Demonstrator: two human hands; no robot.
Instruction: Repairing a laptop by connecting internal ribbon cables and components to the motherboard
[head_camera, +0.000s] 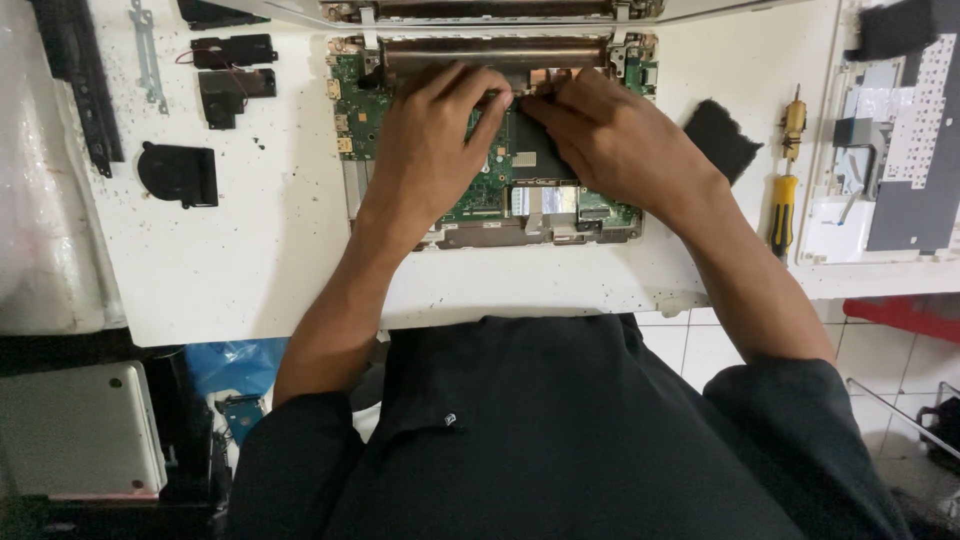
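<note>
Presently, both hands are at work inside an opened laptop chassis (440, 238) lying on the white table (250, 270), its green circuit board (490, 190) exposed beneath them. The left hand (435, 140) rests palm-down over the board with fingers curled, its fingertips pinched toward a small part near the hinge bar (490, 50); the right hand (610, 135) meets it from the other side, fingers likewise drawn in, over a dark plate (535, 155). Whatever the fingertips grip is too small and too covered to identify. In my judgement, the work calls for a light, even pinch, wrists steadied on the chassis edge, and no twisting force on the board. Just right of the right hand lies a black pad (722, 138); beyond it, a yellow-handled screwdriver (783, 210) and a removed keyboard cover (900, 150). Well left of the left hand sit a black fan (180, 175), two small black speaker modules (235, 75) and a long black strip (80, 85).
</note>
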